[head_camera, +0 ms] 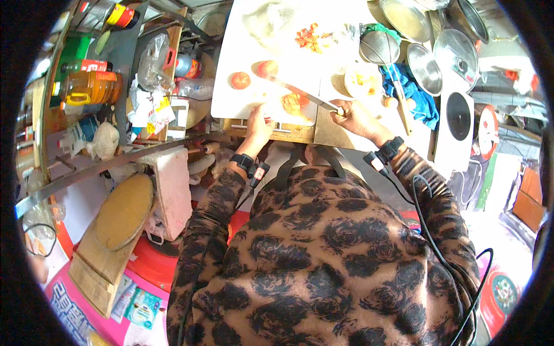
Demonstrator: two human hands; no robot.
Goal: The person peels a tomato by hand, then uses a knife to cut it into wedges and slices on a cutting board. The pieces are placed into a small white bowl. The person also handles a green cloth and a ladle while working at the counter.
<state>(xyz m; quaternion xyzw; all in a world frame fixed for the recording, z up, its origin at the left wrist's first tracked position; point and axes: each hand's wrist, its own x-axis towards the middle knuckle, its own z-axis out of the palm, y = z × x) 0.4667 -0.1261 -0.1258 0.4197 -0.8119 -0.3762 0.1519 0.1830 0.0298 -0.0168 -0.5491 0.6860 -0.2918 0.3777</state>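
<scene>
My right hand (352, 120) grips the handle of a long kitchen knife (303, 93), its blade pointing up and left over a white cutting board (229, 104). The tip lies by a peeled tomato (267, 68). Another peeled tomato (240, 80) rests further left. Cut tomato pieces (292, 103) lie below the blade, near the board's front edge. My left hand (260, 125) is at that edge, left of the pieces; its fingertips are close together, and glare hides whether they hold anything. Red tomato skins (312, 38) lie in a heap further back.
To the right are a bowl of yellowish food (362, 81), a mesh strainer (380, 47), eggs (391, 102), a blue cloth (417, 101) and several metal pans and lids (425, 68). A shelf at left holds an oil jug (93, 87) and a plastic bag (155, 60). A foam box (169, 192) stands below.
</scene>
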